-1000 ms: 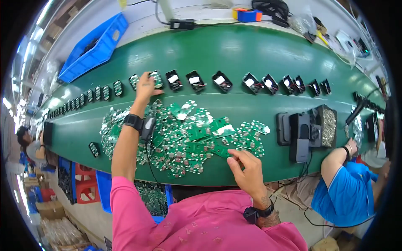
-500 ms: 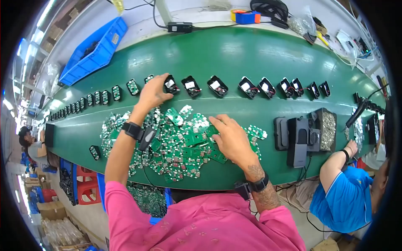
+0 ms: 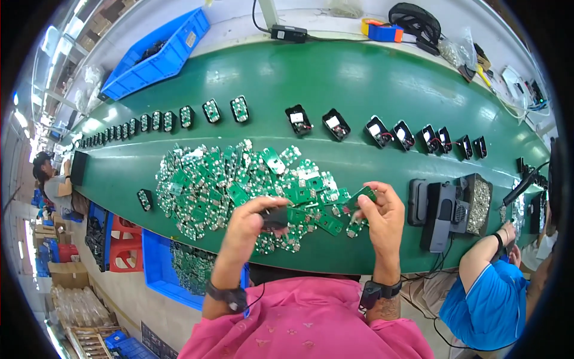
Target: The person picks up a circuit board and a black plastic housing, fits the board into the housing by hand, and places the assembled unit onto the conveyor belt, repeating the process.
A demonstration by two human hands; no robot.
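Observation:
Between the fingers of my left hand (image 3: 244, 224) is a small black plastic housing (image 3: 275, 219), held over the near side of a pile of green circuit boards (image 3: 206, 188). My right hand (image 3: 384, 216) pinches one green circuit board (image 3: 362, 197) at the right end of that pile. The two held pieces are apart. Beyond the pile, a row of black housings runs across the table: those at left, such as this filled housing (image 3: 240, 109), have boards in them. Those at right, such as this open housing (image 3: 336, 124), show wires and a white label inside.
On the green table (image 3: 287, 72), dark grey devices (image 3: 438, 209) and a tray of small metal parts (image 3: 478, 204) stand to my right. A blue bin (image 3: 158, 54) lies at far left; another blue bin (image 3: 160, 269) with boards sits below the edge. A co-worker in blue (image 3: 487, 293) works at right.
My left hand has come back from the row toward me with a black housing, leaving a gap there. My right hand has lifted a board off the pile. The view has shifted slightly.

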